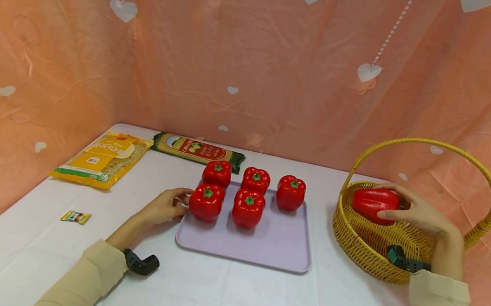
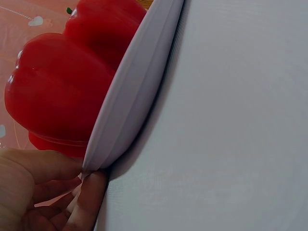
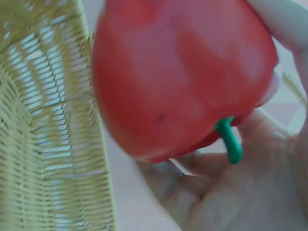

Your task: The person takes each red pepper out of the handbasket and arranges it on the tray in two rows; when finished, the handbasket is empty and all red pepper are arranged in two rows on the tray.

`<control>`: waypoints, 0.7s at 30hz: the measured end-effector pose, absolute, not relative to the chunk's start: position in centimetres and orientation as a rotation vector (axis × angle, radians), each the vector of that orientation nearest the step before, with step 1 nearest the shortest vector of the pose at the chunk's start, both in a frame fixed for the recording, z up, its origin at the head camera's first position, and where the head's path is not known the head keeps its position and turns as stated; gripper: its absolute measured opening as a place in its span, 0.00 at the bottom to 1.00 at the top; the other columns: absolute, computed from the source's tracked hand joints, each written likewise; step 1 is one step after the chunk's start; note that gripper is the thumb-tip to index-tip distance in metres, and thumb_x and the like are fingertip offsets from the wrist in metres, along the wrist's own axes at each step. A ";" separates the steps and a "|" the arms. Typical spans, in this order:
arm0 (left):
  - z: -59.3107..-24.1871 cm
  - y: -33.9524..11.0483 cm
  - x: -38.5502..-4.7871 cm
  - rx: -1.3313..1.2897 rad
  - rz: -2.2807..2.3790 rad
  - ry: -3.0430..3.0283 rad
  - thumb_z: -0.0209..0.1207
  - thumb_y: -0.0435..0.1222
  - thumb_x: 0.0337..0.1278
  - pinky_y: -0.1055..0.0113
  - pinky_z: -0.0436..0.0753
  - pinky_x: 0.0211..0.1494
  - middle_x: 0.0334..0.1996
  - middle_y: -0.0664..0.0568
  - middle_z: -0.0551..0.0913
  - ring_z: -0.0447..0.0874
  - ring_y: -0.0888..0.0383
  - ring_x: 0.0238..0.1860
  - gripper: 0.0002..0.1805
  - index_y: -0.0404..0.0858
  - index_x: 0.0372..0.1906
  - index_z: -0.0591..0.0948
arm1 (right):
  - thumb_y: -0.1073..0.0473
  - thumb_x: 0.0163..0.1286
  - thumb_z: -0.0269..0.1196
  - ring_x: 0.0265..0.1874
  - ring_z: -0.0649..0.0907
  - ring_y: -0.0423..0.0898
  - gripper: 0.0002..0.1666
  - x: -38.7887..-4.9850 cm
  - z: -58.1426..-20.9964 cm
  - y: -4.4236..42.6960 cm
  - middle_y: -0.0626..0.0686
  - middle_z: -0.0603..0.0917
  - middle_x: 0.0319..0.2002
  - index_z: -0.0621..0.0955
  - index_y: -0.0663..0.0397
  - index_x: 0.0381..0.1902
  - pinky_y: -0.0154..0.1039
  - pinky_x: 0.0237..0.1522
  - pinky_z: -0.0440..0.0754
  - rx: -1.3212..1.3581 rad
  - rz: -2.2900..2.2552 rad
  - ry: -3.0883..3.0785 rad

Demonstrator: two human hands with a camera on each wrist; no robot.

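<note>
My right hand (image 1: 422, 211) holds a red bell pepper (image 1: 375, 205) on its side, over the yellow wicker basket (image 1: 355, 248). The right wrist view shows the pepper's green stem (image 3: 231, 142) towards the palm, with fingers curled round it. On the left, my left hand (image 1: 166, 207) pinches the rim of a lilac tray (image 1: 269, 249) between thumb and finger, as the left wrist view (image 2: 53, 187) shows. Several red bell peppers stand upright on that tray, one of them (image 1: 206, 203) right beside the left hand.
A green and red olive-labelled packet (image 1: 193, 149) lies behind the tray. Further left are a yellow bag (image 1: 103, 159) and a small yellow wrapped packet (image 1: 76, 217). The basket's tall handle (image 1: 442, 145) arches above it. A pink curtain (image 1: 241, 57) hangs behind the white-covered table (image 1: 227, 304).
</note>
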State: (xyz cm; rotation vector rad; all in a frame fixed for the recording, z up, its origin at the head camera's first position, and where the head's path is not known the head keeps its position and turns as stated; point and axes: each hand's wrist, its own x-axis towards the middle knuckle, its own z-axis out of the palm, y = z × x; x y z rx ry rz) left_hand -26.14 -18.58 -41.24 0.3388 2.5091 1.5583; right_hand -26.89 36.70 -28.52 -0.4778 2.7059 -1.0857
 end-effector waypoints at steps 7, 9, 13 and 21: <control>-41.4 -18.6 -26.3 0.402 1.581 2.505 0.54 0.23 0.53 0.67 0.81 0.30 0.44 0.37 0.74 0.74 0.56 0.31 0.29 0.25 0.62 0.64 | 0.63 0.60 0.64 0.46 0.75 0.42 0.35 -25.9 -27.4 34.2 0.48 0.72 0.50 0.64 0.48 0.64 0.38 0.38 0.81 -0.725 -1.164 2.708; -41.5 -18.7 -26.4 0.395 1.578 2.508 0.54 0.23 0.53 0.67 0.81 0.30 0.43 0.37 0.74 0.74 0.56 0.31 0.28 0.25 0.62 0.65 | 0.65 0.58 0.65 0.46 0.76 0.43 0.38 -25.7 -27.2 33.2 0.49 0.72 0.51 0.63 0.49 0.64 0.39 0.38 0.82 -0.774 -1.203 2.698; -41.7 -18.7 -26.5 0.374 1.577 2.504 0.53 0.23 0.52 0.67 0.82 0.32 0.44 0.37 0.74 0.74 0.56 0.31 0.28 0.26 0.62 0.66 | 0.67 0.55 0.66 0.45 0.77 0.45 0.42 -25.7 -27.4 31.2 0.52 0.71 0.52 0.61 0.51 0.65 0.39 0.38 0.83 -0.819 -1.282 2.687; -41.6 -18.5 -26.4 0.353 1.577 2.501 0.53 0.24 0.53 0.65 0.82 0.33 0.44 0.38 0.74 0.75 0.55 0.31 0.28 0.27 0.62 0.66 | 0.65 0.52 0.70 0.47 0.73 0.43 0.45 -26.1 -28.8 28.5 0.55 0.72 0.51 0.61 0.53 0.65 0.32 0.40 0.81 -0.933 -1.268 2.740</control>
